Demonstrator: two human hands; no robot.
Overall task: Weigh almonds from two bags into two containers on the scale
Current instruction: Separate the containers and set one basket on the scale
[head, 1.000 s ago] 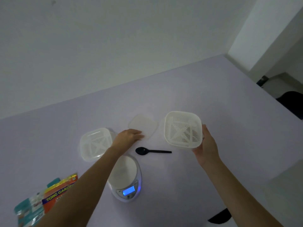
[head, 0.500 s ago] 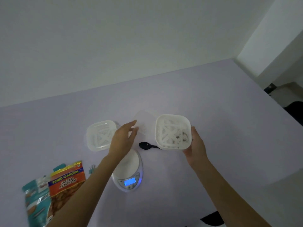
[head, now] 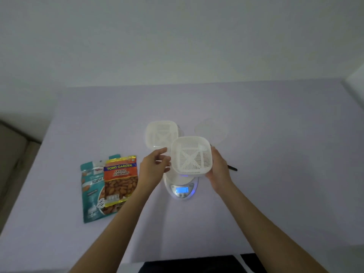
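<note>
My right hand (head: pixel 219 171) holds a white slotted square container (head: pixel 191 155) in the air, just above the white kitchen scale (head: pixel 182 189), whose blue display is lit. My left hand (head: pixel 154 167) hovers at the container's left edge, fingers apart and holding nothing. A second white square container (head: pixel 160 133) stands on the table behind. Two almond bags lie to the left: an orange "Salted Almonds" bag (head: pixel 120 180) overlapping a teal bag (head: pixel 91 191).
A clear lid (head: pixel 211 131) lies on the lilac table (head: pixel 275 154) at the back right. The handle of a black spoon (head: pixel 233 168) pokes out from behind my right hand. A dark object sits at the table's near edge.
My right hand has carried the slotted container left and down over the scale. My left hand left the lid and came up beside the container. The camera view swung left.
</note>
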